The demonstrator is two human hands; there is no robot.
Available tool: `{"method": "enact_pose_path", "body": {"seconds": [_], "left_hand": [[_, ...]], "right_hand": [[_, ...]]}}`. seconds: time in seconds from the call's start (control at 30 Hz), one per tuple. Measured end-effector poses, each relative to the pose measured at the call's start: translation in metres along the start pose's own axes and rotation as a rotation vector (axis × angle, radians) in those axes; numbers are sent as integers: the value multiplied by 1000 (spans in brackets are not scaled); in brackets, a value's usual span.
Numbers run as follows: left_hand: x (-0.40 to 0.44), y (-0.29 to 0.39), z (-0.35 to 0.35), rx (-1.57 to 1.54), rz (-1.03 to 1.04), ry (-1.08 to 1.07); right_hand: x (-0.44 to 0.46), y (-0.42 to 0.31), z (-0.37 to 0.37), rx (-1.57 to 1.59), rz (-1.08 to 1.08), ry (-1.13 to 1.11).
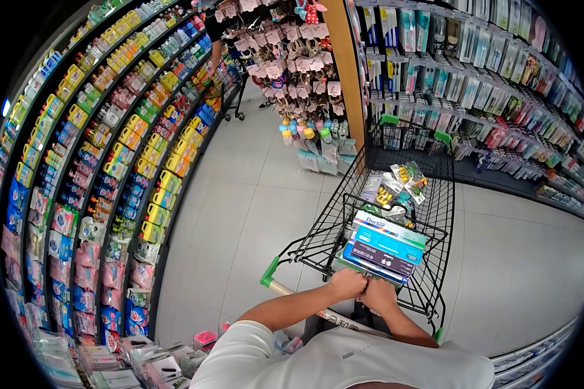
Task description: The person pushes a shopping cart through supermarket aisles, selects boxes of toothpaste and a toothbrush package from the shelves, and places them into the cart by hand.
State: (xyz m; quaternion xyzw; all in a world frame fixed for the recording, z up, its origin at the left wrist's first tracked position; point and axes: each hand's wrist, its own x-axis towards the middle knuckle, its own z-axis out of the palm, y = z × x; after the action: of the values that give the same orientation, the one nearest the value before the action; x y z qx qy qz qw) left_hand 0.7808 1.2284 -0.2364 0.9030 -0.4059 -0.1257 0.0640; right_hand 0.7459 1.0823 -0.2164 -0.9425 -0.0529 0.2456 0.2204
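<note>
Stack of white, blue and dark rectangular cartons [388, 241] in a black wire shopping cart [445, 185]. Just beside it, the bare left hand [348, 284] and right hand [378, 295] meet, fingers curled (what they grip, if anything, cannot be told). Beyond: clear plastic packets [405, 175].

Tall tiered shelving [158, 285] on one side, yellow bottles [152, 232] packed tight, pink packs [113, 275] further along. Carded accessories [276, 52] hang in dense rows beside a wooden post [345, 71]. Opposite: display racks [483, 174], slim packaged goods [493, 97]. Down the aisle, another person [214, 29], dark top, black wheeled frame [235, 104] close by. Floor [240, 211]: grey tile.
</note>
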Motion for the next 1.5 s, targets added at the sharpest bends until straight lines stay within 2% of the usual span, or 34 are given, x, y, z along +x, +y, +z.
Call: {"method": "enact_pose_path", "body": {"seconds": [0.27, 0.4, 0.5, 0.57, 0.73, 0.97, 1.03, 1.17, 1.37, 1.5], "left_hand": [[18, -41, -25, 13, 145, -67], [31, -72, -37, -21, 219, -17], [25, -103, -54, 3, 288, -66], [29, -123, -50, -4, 326, -67], [26, -176, -80, 53, 446, -111], [27, -228, -86, 105, 546, -138], [26, -236, -94, 91, 562, -141], [32, -260, -98, 105, 593, -221], [42, -295, -93, 31, 694, -132], [49, -318, -105, 78, 720, -219]], "right_hand": [[27, -24, -8, 22, 100, 61], [48, -43, -18, 54, 161, 116], [66, -76, -18, 66, 277, 134], [85, -83, -7, 81, 259, 288], [125, -118, 2, 116, 450, 229], [152, -170, -6, 216, 534, 274], [159, -183, -7, 180, 529, 364], [179, -186, 1, 240, 552, 309], [208, -215, -11, 205, 651, 359], [225, -233, -12, 205, 680, 430]]}}
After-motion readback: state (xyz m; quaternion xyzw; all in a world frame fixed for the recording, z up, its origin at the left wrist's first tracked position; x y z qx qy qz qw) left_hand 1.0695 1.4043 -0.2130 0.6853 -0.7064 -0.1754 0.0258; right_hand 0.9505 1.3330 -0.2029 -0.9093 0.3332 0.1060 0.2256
